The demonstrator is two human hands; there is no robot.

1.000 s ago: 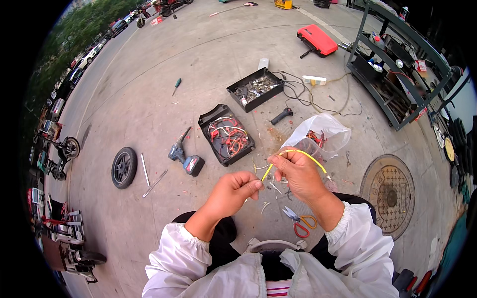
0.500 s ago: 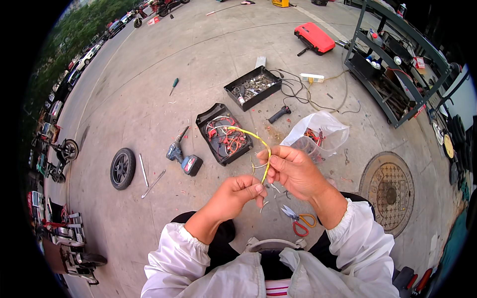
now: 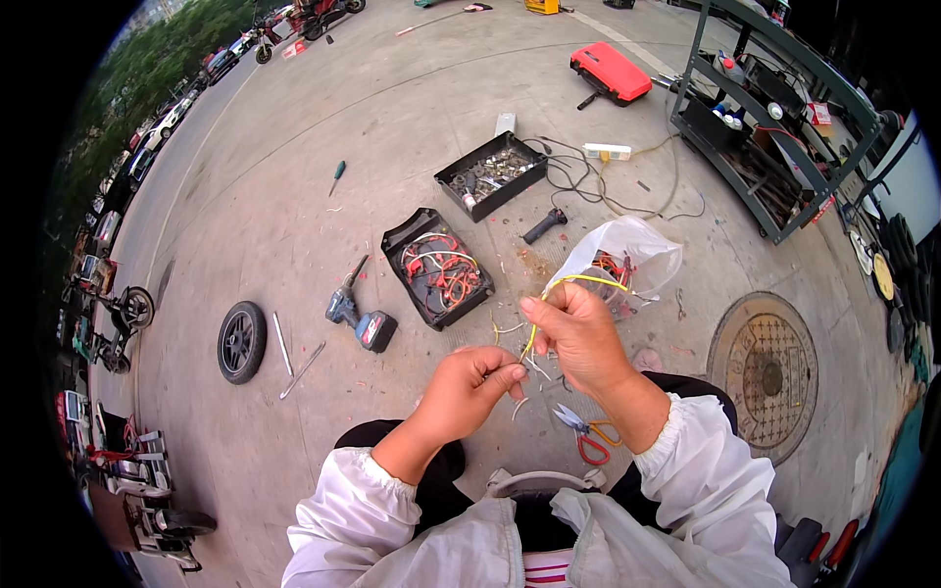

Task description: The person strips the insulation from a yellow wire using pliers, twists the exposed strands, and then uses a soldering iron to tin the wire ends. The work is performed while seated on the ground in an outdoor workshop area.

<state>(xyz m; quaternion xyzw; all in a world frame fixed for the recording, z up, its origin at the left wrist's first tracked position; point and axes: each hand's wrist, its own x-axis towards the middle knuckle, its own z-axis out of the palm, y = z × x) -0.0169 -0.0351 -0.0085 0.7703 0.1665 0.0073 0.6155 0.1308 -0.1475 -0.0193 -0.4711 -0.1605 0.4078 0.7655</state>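
A thin yellow wire (image 3: pixel 592 278) runs between my hands in the middle of the view. My left hand (image 3: pixel 476 384) is closed, pinching the wire's lower end between thumb and fingertips. My right hand (image 3: pixel 576 333) is also closed, gripping the wire higher up. From there its free end arcs to the right, in front of a clear plastic bag (image 3: pixel 642 247) with red wires inside. Below my hands, scissors (image 3: pixel 586 431) with orange and red handles lie on the ground among scraps of stripped insulation.
Beyond my hands are a black tray of tangled wires (image 3: pixel 438 316) and a black tray of small metal parts (image 3: pixel 472 213). A cordless drill (image 3: pixel 361 318) and a small wheel (image 3: pixel 242 342) lie left. Right are a manhole cover (image 3: pixel 767 367) and metal shelf cart (image 3: pixel 730 181).
The wire's free end has swung from the upper left over to the right. My right hand has turned and moved slightly right, while my left hand stays pinched on the lower end.
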